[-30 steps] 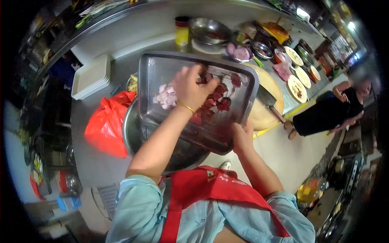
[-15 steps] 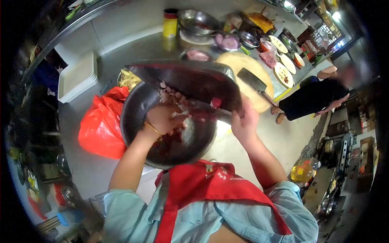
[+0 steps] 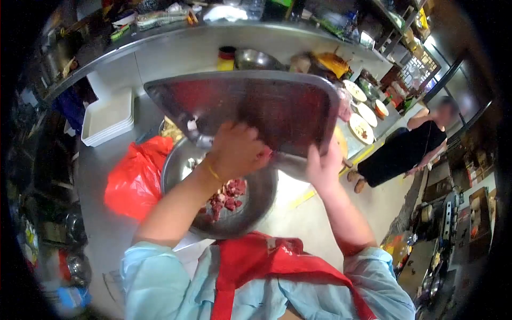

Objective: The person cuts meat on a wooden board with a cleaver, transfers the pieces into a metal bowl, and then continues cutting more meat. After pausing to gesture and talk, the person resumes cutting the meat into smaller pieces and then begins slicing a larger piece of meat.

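Note:
My right hand (image 3: 324, 166) grips the right lower corner of a deep metal tray (image 3: 298, 114), which is tilted up on its side above a big metal bowl (image 3: 261, 205). In front of the tray's reddish-stained inside is my left hand (image 3: 238, 152), its fingers curled in, with a small red piece of meat (image 3: 265, 154) at the fingertips. A pale scrap (image 3: 192, 125) clings to the tray's left end. Chopped raw meat (image 3: 228, 198), red with pale bits, lies in the bowl, partly hidden by my left forearm.
Left of the bowl sits a red plastic bag (image 3: 136, 181), with stacked white trays (image 3: 109, 120) behind it. Plates of food (image 3: 362, 128) line the counter at the right. A person in black (image 3: 402, 141) stands beyond, on the right.
The tray has tipped up further, showing more of its inside. My left hand has risen out of the bowl to the tray. Meat that was sliding off the tray now lies in the bowl.

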`<state>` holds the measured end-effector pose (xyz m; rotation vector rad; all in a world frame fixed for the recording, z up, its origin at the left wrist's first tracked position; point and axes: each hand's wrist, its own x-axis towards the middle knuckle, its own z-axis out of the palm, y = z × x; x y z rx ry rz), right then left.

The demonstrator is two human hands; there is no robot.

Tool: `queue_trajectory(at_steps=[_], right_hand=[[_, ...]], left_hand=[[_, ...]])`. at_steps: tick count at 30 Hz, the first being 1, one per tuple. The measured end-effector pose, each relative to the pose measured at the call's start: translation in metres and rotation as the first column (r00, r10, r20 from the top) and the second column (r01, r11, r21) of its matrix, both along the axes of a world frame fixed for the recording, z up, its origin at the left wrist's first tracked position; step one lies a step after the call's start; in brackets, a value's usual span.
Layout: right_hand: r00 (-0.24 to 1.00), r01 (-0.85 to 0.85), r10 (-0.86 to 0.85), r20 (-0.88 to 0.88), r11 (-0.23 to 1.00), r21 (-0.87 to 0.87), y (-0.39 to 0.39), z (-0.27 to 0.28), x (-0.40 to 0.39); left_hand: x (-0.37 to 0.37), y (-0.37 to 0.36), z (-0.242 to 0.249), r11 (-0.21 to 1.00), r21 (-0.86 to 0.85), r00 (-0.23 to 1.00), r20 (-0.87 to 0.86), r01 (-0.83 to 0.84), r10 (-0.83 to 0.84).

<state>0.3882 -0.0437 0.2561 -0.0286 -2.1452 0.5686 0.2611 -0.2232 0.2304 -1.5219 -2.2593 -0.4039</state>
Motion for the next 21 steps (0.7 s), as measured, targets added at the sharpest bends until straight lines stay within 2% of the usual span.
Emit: queue_trajectory(at_steps=[1,2,4,5,7,8,9,10,12,13,15,16,17,20,21], right_hand=[[1.0,0.017,-0.016,-0.026,1.0,0.019,0.0,-0.002,0.001],[1.0,-0.017,0.017,-0.009,0.998,-0.065,0.004,-0.011,0.004],[0.998,0.042,-0.041,0.043,0.999,-0.021,0.008,-0.026,0.01],[1.0,0.001,-0.002,-0.009,0.999,-0.043,0.007,-0.031,0.008],[1.0,0.009,-0.009,-0.003,0.998,0.065,0.014,-0.037,0.012],[1.0,0.011,-0.01,-0.002,0.992,0.122,0.02,-0.039,0.015],[1.0,-0.029,0.03,-0.006,0.994,0.101,0.023,-0.044,0.02],[0.987,-0.097,0.104,-0.121,0.993,0.067,0.013,-0.036,0.013],[0.983,-0.161,0.157,-0.095,0.986,-0.039,0.009,-0.032,0.014],[0.981,-0.146,0.148,-0.125,0.989,0.022,0.008,-0.03,0.012],[0.973,-0.099,0.127,-0.194,0.984,0.146,0.009,-0.026,0.005],[0.975,-0.146,0.161,-0.154,0.984,0.105,0.011,-0.028,0.007],[0.975,-0.185,0.191,-0.114,0.981,0.06,0.014,-0.033,0.012],[0.973,-0.21,0.217,-0.08,0.974,0.08,0.018,-0.037,0.018],[0.977,-0.194,0.201,-0.066,0.976,0.095,0.016,-0.034,0.021]], left_hand=[[-0.002,-0.01,-0.032,0.995,-0.071,0.994,0.095,0.068,-0.061],[-0.001,-0.019,-0.054,0.995,-0.083,0.983,0.181,0.047,-0.031],[0.002,-0.039,-0.083,0.994,-0.108,0.939,0.341,-0.015,0.051],[-0.002,-0.049,-0.088,0.993,0.081,0.951,0.305,-0.084,0.055],[-0.018,-0.066,-0.091,0.868,0.456,0.969,0.226,-0.198,0.102],[-0.029,-0.072,-0.088,0.811,0.53,0.963,0.224,-0.249,0.15],[-0.04,-0.078,-0.084,0.745,0.598,0.954,0.228,-0.297,0.197],[-0.049,-0.082,-0.082,0.671,0.66,0.941,0.234,-0.337,0.243],[-0.058,-0.082,-0.091,0.751,0.528,0.902,0.378,-0.396,0.211],[-0.061,-0.081,-0.097,0.789,0.458,0.874,0.445,-0.409,0.195],[-0.061,-0.083,-0.112,0.913,0.294,0.933,0.307,-0.281,0.188],[-0.057,-0.083,-0.111,0.957,0.197,0.958,0.236,-0.213,0.165],[-0.05,-0.082,-0.108,0.953,0.051,0.876,0.412,-0.298,0.252],[-0.053,-0.084,-0.108,0.852,0.143,0.716,0.621,-0.504,0.32],[-0.065,-0.088,-0.127,0.788,0.289,0.64,0.751,-0.544,0.166]])
